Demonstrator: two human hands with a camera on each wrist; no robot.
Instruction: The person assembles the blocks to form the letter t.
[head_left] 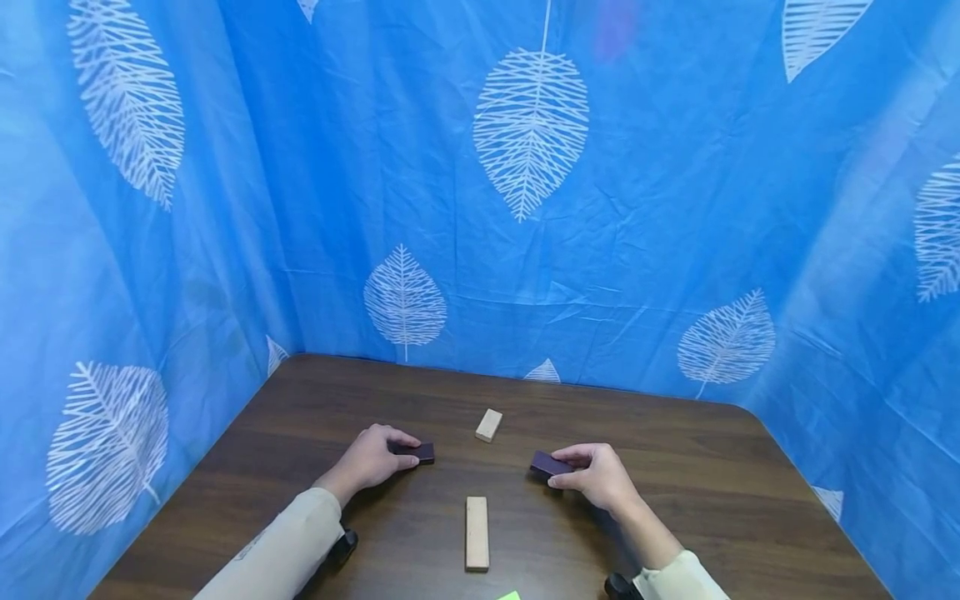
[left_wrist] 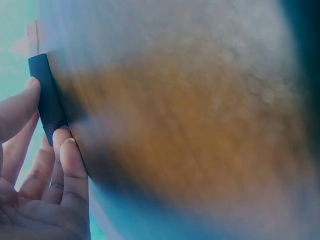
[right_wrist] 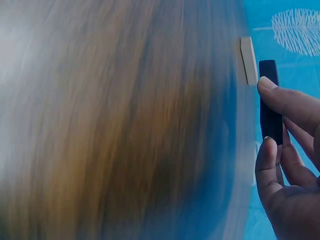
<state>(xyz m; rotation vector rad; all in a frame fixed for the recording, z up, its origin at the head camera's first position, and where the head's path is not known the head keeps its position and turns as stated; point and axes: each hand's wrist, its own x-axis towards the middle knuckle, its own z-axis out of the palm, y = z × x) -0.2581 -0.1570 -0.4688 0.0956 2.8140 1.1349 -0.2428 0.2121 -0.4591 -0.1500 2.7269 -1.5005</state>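
Note:
My left hand [head_left: 371,458] pinches a dark brown block [head_left: 425,452] between thumb and fingers, on the left side of the table. The left wrist view shows the thumb on one long side of that block [left_wrist: 47,92] and fingertips at its near end. On the right, my right hand [head_left: 600,477] grips a second dark brown block [head_left: 550,466] by thumb and fingers; in the right wrist view this block [right_wrist: 270,107] stands out against the blue curtain. Whether either dark block touches the table, I cannot tell. Between the hands and farther back lies a short pale wooden block [head_left: 489,425].
A longer pale wooden block [head_left: 477,533] lies nearer me, midway across the brown table [head_left: 637,417]. At the bottom edge of the head view a bright green corner [head_left: 510,596] peeks in. Blue curtains [head_left: 450,167] with white leaf prints hang around the table's back and sides.

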